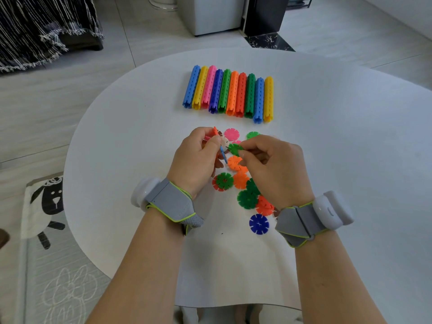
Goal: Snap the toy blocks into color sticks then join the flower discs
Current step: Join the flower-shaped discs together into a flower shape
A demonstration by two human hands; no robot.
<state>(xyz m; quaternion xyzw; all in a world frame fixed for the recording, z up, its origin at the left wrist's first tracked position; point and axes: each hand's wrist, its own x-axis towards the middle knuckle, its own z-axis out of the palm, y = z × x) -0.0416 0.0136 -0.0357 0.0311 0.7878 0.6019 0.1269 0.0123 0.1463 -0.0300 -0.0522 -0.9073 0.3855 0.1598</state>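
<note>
Flower discs [240, 180] lie scattered on the white table [350, 160] at the centre of the frame, several of them overlapping and some hidden under my hands. My left hand [198, 157] curls round a small joined cluster [222, 146] of discs. Orange, white and blue pieces show past my thumb, but my fingers cover the rest, so I cannot tell how many are joined. My right hand [273, 164] pinches a green disc [235, 148] between thumb and forefinger, its edge right against the cluster. Just above my hands sit a pink disc [231, 134] and a light green one [252, 135]. Below them, between my wrists, a blue disc [258, 224] lies apart from the pile. Higher in the frame, well clear of my hands, ten color sticks [229, 93] lie side by side in a touching row. Grey wrist bands [168, 199] with white pods wrap both my wrists. On the floor at lower left is a mat with a sheep picture [46, 202], at upper left a dark fringed cloth [42, 26], and at the top a white cabinet [210, 15].
</note>
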